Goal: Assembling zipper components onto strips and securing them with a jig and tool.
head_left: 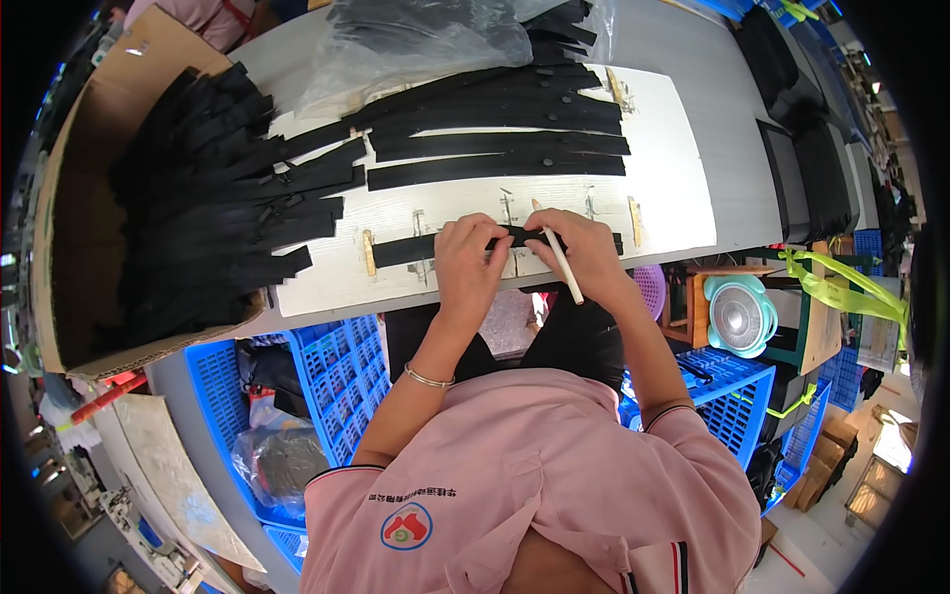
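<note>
A black fabric strip (401, 250) lies along the near edge of a white board (673, 168), between small tan marks. My left hand (467, 259) is closed on the middle of this strip, thumb and finger pinching it. Close beside it, my right hand (586, 247) has its fingertips on the same strip. A slim white pen (562, 262) is tucked in the fingers of my right hand, pointing away from me. What lies between the fingertips is mostly hidden. Beyond my hands, several more black strips (495, 173) lie in rows, some with small dark pieces on them.
At the left an open cardboard box (74, 228) spills a heap of black strips (198, 218) onto the grey table (683, 40). Clear plastic bags (426, 49) lie at the back. Blue baskets (341, 386) and a teal-rimmed fan (742, 315) stand below the table.
</note>
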Motion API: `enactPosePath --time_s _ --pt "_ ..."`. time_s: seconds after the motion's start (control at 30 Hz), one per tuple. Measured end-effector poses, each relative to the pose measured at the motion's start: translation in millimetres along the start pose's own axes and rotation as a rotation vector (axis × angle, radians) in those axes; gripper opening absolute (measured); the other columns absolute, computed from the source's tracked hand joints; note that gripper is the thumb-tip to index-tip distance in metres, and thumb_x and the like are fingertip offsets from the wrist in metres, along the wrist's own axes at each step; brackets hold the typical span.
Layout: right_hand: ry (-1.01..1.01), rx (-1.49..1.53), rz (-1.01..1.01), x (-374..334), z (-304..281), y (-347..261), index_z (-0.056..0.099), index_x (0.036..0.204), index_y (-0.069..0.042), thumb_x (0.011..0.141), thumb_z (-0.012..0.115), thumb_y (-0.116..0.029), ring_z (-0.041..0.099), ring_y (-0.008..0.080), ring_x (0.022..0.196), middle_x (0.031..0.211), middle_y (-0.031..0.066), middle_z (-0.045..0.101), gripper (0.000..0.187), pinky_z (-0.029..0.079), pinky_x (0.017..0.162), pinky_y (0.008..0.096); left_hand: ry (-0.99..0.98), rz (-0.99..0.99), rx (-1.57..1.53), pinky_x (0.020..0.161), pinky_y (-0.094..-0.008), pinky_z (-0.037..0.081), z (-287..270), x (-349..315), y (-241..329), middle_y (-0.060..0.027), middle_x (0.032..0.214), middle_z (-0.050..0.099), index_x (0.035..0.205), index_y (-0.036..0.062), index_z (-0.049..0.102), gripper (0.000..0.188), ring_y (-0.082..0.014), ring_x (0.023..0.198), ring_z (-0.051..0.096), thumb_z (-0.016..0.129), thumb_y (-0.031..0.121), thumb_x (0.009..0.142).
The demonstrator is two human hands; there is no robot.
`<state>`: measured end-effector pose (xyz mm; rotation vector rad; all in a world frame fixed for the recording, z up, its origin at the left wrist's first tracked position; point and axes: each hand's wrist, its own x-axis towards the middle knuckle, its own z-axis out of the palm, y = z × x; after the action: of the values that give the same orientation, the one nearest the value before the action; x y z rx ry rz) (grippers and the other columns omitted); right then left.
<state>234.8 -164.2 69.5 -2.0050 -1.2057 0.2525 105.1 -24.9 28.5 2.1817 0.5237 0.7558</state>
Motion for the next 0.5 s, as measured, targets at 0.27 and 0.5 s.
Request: enactPosePath --time_s 0.27,0.5 --pt "0.259 -0.215 0.003 12 -8 12 0.074 0.107 -0.012 0.093 0.072 -0.02 0.062 0.0254 0.07 0.078 0.0088 0.068 0.016 0.048 0.068 0.0383 0.0 0.009 -0.016 0.086 -0.0393 0.044 1 -1 0 -0.0034 0.098 0.066 0.09 0.008 0.073 0.01 -0.0261 0.093 0.06 0.078 0.009 0.081" --pt "0.309 0.278 0.107 3 35 0 0.075 0.095 -0.005 0.097 0.061 -0.012 0.061 0.0261 0.077 0.083 0.0097 0.069 0.016 0.045 0.074 0.0381 0.017 0.018 0.014 0.084 -0.0369 0.045 1 -2 -2 -0.0027 0.098 0.067 0.092 0.0088 0.076 0.013 -0.0238 0.091 0.06 0.079 0.008 0.08"
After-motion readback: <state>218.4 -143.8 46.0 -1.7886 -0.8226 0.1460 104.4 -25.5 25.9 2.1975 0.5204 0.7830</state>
